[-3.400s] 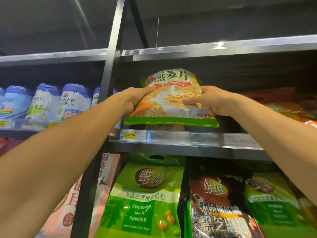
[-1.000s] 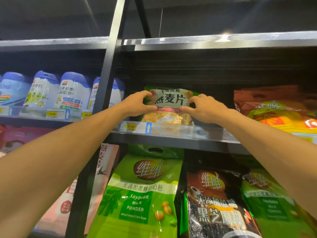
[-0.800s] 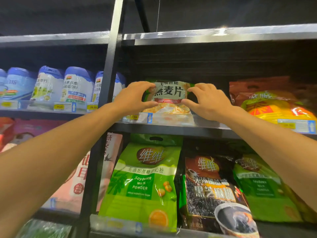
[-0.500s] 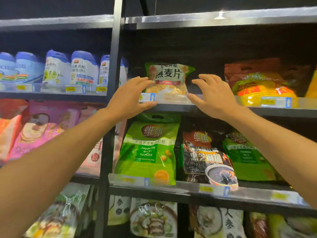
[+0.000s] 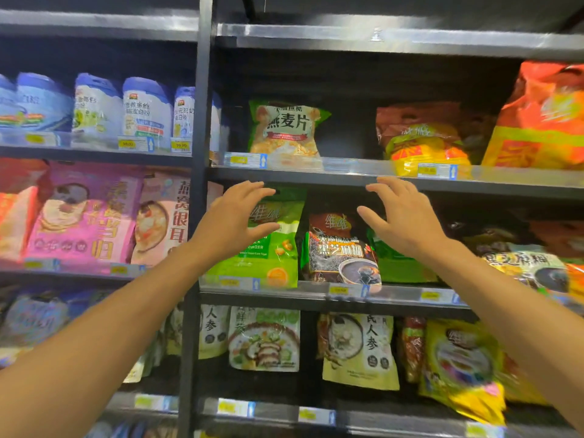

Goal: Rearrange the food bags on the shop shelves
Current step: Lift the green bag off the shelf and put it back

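The green and orange oat flakes bag (image 5: 286,129) stands upright on the upper shelf (image 5: 347,175), with no hand on it. My left hand (image 5: 235,221) hangs below that shelf with relaxed fingers, in front of the green soybean milk powder bag (image 5: 268,248). My right hand (image 5: 403,216) is level with it, fingers spread, in front of the black sesame bag (image 5: 339,248) and a green bag behind it. Neither hand holds anything.
A black upright post (image 5: 200,153) splits the shelving. Blue and white bags (image 5: 145,112) fill the upper left shelf, pink bags (image 5: 85,216) the one below. Orange and yellow bags (image 5: 423,140) sit at the upper right. Ginseng and soup bags (image 5: 360,349) line the lower shelf.
Both hands set the oat flakes bag upright on the upper shelf, let go of it and dropped down to the shelf below. The view tilted down and pulled back.
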`<control>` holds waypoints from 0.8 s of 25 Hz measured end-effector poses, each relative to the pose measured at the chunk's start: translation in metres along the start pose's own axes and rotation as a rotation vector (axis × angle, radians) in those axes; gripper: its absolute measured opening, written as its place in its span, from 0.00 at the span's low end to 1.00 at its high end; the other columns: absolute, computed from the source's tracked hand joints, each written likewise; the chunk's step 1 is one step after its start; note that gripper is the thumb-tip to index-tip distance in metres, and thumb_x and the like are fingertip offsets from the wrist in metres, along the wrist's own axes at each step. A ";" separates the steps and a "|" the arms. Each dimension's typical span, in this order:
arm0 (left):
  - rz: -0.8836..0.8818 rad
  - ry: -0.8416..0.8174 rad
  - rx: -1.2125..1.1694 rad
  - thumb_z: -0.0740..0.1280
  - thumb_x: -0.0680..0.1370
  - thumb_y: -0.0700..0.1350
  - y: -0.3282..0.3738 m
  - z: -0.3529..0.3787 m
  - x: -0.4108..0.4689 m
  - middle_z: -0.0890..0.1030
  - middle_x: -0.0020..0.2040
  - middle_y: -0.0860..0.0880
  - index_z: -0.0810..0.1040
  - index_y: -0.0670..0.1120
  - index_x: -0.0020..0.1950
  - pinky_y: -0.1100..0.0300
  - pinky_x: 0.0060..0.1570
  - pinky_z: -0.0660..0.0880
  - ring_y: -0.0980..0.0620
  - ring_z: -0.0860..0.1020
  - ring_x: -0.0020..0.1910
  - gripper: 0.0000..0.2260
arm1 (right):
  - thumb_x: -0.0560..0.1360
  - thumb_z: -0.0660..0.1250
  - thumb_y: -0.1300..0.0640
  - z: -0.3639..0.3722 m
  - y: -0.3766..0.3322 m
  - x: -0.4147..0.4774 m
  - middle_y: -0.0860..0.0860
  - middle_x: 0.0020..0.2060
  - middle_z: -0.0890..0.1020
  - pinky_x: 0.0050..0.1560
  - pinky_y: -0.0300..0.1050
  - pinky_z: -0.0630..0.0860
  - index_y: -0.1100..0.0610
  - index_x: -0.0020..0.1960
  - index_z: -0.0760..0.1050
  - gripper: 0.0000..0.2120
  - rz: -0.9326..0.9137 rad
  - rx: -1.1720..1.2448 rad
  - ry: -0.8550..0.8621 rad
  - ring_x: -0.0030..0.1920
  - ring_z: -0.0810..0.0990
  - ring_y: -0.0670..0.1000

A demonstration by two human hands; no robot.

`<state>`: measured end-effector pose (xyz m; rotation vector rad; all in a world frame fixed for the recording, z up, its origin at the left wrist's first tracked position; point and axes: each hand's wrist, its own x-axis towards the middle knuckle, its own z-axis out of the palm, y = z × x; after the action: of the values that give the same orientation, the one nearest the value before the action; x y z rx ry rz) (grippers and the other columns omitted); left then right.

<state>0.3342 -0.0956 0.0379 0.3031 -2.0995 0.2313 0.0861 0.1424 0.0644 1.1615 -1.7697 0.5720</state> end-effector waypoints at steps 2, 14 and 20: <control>-0.002 -0.011 -0.026 0.69 0.76 0.65 0.012 0.004 -0.009 0.69 0.79 0.50 0.69 0.55 0.77 0.38 0.74 0.68 0.48 0.64 0.80 0.32 | 0.81 0.60 0.38 -0.007 0.008 -0.016 0.52 0.75 0.71 0.72 0.60 0.67 0.51 0.74 0.71 0.27 0.039 0.007 -0.019 0.75 0.67 0.55; -0.192 -0.080 -0.008 0.72 0.77 0.61 -0.001 0.054 -0.023 0.71 0.77 0.49 0.71 0.51 0.77 0.47 0.73 0.68 0.48 0.68 0.76 0.32 | 0.80 0.62 0.37 0.042 0.020 -0.056 0.50 0.74 0.72 0.71 0.56 0.70 0.51 0.74 0.72 0.28 0.059 0.101 -0.152 0.74 0.69 0.53; -0.350 -0.143 0.072 0.72 0.78 0.60 -0.027 0.063 -0.035 0.71 0.76 0.49 0.69 0.52 0.77 0.40 0.69 0.72 0.44 0.69 0.75 0.30 | 0.80 0.60 0.35 0.089 -0.010 -0.038 0.49 0.74 0.71 0.72 0.56 0.69 0.51 0.76 0.69 0.30 -0.037 0.226 -0.219 0.74 0.68 0.52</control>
<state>0.3087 -0.1349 -0.0232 0.7399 -2.1384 0.0786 0.0609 0.0875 -0.0123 1.4565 -1.8991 0.6561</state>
